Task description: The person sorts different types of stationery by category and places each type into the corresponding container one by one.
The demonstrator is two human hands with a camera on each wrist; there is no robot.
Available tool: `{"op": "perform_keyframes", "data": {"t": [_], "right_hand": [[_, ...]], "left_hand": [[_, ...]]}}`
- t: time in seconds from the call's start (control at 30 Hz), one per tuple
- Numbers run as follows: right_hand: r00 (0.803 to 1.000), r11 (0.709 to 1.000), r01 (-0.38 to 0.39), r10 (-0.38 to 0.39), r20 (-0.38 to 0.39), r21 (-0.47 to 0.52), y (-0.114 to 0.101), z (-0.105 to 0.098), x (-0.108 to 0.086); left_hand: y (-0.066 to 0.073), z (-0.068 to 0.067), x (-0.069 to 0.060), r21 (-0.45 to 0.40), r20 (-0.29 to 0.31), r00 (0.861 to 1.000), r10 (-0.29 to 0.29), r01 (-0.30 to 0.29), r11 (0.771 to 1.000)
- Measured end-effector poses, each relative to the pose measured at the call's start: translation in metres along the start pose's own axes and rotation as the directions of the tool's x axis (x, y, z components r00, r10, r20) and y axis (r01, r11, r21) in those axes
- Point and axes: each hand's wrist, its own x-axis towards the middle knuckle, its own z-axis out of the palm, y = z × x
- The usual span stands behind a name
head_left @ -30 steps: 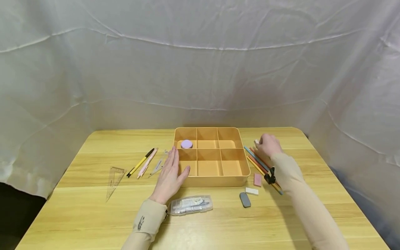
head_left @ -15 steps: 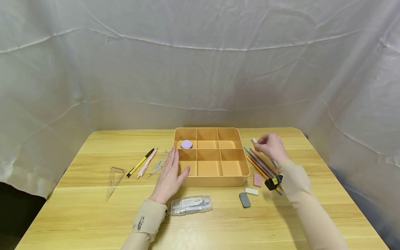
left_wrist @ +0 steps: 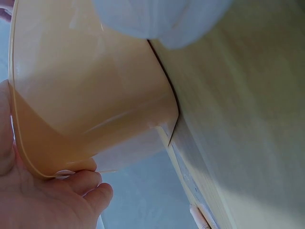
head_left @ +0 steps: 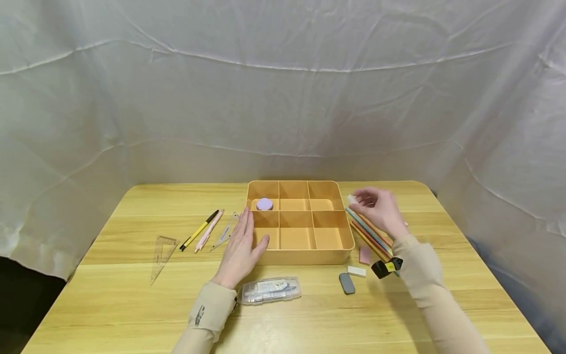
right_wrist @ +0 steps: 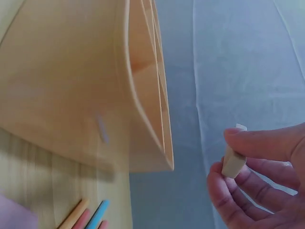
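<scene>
So the right hand is pinching a small white eraser between thumb and fingertips, up off the table, just right of the orange divided box, by its far right corner. That forearm reaches in from the near right, with the hand above the coloured pencils, fingers bent and pointing left. Left hand is laid along the box's left wall, fingers mostly straight and together pointing far, thumb sticking out right over the near left compartment. Its sleeve is just left of a clear pencil case.
</scene>
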Motion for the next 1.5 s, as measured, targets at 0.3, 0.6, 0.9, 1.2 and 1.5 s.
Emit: {"op": "perform_keyframes", "data": {"t": [0.3, 0.6, 0.9, 1.2, 1.5], "right_hand": [[0.974, 0.979, 0.192, -0.182, 0.135, -0.064, -0.016, 0.017, -0.010], [0.915, 0.910, 0.360, -0.302, 0.267, -0.204, -0.027, 0.036, -0.014], [0.860, 0.868, 0.420, -0.288, 0.421, -0.266, -0.028, 0.053, -0.008], [0.825, 0.854, 0.402, -0.180, 0.536, -0.330, -0.033, 0.065, 0.001], [0.809, 0.825, 0.378, -0.073, 0.584, -0.420, -0.035, 0.075, 0.009]], "left_hand": [[0.000, 0.000, 0.001, 0.000, -0.004, 1.000, 0.003, -0.003, 1.000], [0.000, 0.002, 0.002, 0.002, -0.005, 1.000, 0.006, -0.006, 1.000], [-0.002, 0.002, 0.002, 0.000, -0.002, 1.000, 0.006, -0.006, 1.000], [-0.003, 0.002, 0.002, -0.001, -0.008, 1.000, 0.008, -0.008, 1.000], [-0.002, 0.002, 0.002, -0.001, -0.009, 1.000, 0.010, -0.010, 1.000]]}}
